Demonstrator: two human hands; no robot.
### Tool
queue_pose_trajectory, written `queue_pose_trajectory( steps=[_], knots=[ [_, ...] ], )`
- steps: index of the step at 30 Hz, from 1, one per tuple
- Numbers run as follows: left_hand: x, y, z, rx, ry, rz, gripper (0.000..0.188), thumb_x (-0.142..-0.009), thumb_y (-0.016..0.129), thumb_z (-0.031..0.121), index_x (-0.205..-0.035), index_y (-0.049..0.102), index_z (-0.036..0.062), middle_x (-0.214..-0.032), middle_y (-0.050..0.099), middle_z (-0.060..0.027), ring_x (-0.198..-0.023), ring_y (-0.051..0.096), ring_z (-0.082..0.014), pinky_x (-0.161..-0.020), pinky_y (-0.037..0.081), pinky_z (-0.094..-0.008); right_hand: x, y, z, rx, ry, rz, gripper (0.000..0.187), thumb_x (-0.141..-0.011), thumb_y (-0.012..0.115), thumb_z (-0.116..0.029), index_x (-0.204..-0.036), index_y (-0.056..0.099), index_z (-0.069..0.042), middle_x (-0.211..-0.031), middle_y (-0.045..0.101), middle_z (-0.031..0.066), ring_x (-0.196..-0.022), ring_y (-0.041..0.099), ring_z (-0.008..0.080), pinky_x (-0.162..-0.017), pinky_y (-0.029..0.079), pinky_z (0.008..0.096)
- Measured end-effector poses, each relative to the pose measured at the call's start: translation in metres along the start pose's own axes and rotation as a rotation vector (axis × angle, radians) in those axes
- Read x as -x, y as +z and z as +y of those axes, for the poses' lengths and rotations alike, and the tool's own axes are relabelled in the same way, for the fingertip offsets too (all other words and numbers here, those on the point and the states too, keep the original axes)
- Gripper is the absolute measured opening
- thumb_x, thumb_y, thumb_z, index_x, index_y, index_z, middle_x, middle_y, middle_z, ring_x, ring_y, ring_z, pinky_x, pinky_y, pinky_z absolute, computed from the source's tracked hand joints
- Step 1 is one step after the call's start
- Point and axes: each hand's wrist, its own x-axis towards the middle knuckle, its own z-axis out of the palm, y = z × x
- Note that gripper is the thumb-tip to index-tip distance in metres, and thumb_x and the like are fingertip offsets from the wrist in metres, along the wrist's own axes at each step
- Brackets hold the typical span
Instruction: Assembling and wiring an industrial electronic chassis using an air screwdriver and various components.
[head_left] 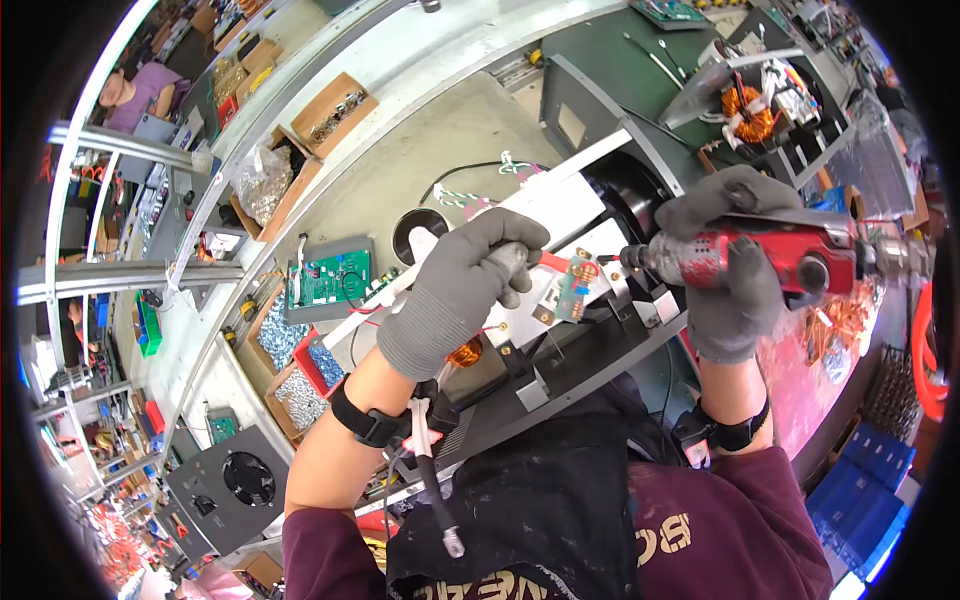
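My right hand [735,290], in a grey glove, is wrapped round a red power driver [770,255]. Its dark tip points left, close to a small green circuit board [574,288] in a dark metal housing [590,350]. My left hand [455,285], gloved too, is over the white plate [565,205] of that housing. Its fingers are curled and pressed together beside a short red strip [553,262] at the board; what they hold, if anything, is hidden. Below my left wrist shows part of a copper coil [466,352].
A larger green circuit board [328,280] lies at left, near boxes of small metal parts [283,335]. A cardboard box of screws [338,115] stands farther back. Another open unit with an orange coil [748,112] is at far right. Blue bins [860,495] stand at lower right. A person [145,95] is at far left.
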Motion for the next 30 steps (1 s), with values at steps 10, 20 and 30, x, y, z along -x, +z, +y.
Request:
queue_pose_trajectory(
  steps=[10, 20, 30],
  knots=[
    [-0.009, 0.030, -0.001, -0.954, 0.186, -0.025, 0.030, -0.080, 0.058, 0.009, -0.110, 0.062, 0.0077, -0.096, 0.064, -0.0136, -0.086, 0.062, -0.0240, -0.078, 0.048, -0.0315, 0.024, -0.032, 0.020, -0.083, 0.251, 0.257, 0.023, -0.084, 0.055, -0.009, -0.104, 0.054, 0.002, -0.091, 0.063, 0.0115, -0.074, 0.062, 0.0171, -0.067, 0.051, 0.0295],
    [-0.016, 0.036, -0.011, -1.189, 0.193, 0.054, 0.026, -0.079, 0.057, 0.019, -0.102, 0.066, 0.0126, -0.085, 0.064, -0.0110, -0.076, 0.062, -0.0264, -0.069, 0.048, -0.0345, 0.006, -0.080, -0.035, -0.407, 0.373, 0.382, 0.027, -0.085, 0.054, -0.026, -0.101, 0.053, -0.005, -0.086, 0.060, 0.0082, -0.063, 0.058, 0.0184, -0.054, 0.050, 0.0310],
    [-0.010, 0.053, -0.011, -1.360, 0.150, 0.234, 0.021, -0.082, 0.056, 0.022, -0.099, 0.064, 0.0121, -0.089, 0.062, -0.0089, -0.080, 0.061, -0.0291, -0.069, 0.047, -0.0381, 0.095, -0.327, -0.044, 1.245, 0.554, 0.391, 0.048, -0.075, 0.071, -0.026, -0.111, 0.053, 0.000, -0.091, 0.060, 0.0080, -0.080, 0.056, 0.0179, -0.074, 0.045, 0.0322]
  ],
)
